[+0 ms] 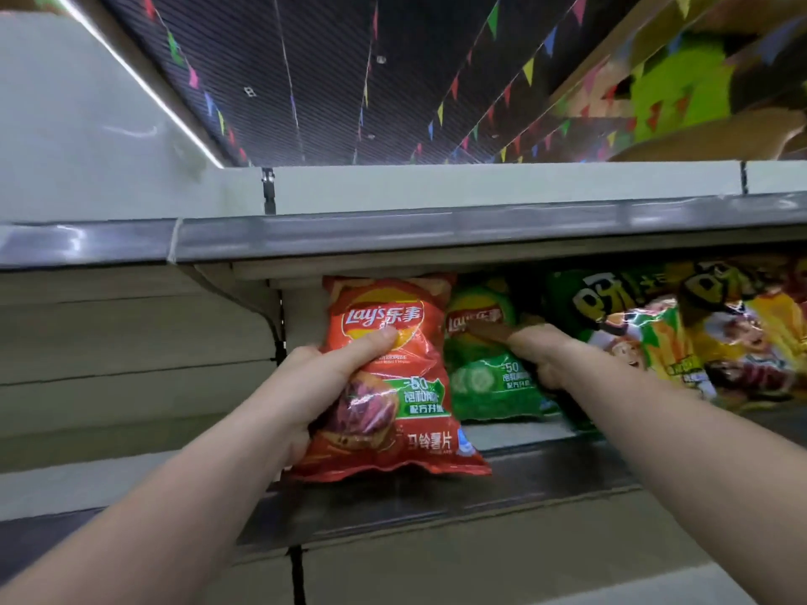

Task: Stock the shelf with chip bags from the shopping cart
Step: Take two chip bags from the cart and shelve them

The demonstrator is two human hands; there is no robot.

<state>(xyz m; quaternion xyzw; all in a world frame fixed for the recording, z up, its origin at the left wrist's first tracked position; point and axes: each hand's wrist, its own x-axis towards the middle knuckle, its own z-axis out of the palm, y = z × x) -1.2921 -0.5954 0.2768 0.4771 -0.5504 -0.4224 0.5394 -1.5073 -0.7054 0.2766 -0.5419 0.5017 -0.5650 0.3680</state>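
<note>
A red Lay's chip bag point(393, 377) stands upright at the front of the shelf point(524, 473). My left hand point(323, 377) grips its left side, thumb across the front. Right of it a green Lay's bag point(484, 377) stands on the same shelf. My right hand point(541, 351) reaches in beside the green bag, fingers curled around its right edge. The shopping cart is out of view.
Green and yellow snack bags point(681, 334) fill the shelf to the right. An upper shelf edge point(436, 233) hangs just above the bags. The shelf bay to the left of the red bag point(131, 364) shows only its back panel. A bracket point(279, 334) divides the bays.
</note>
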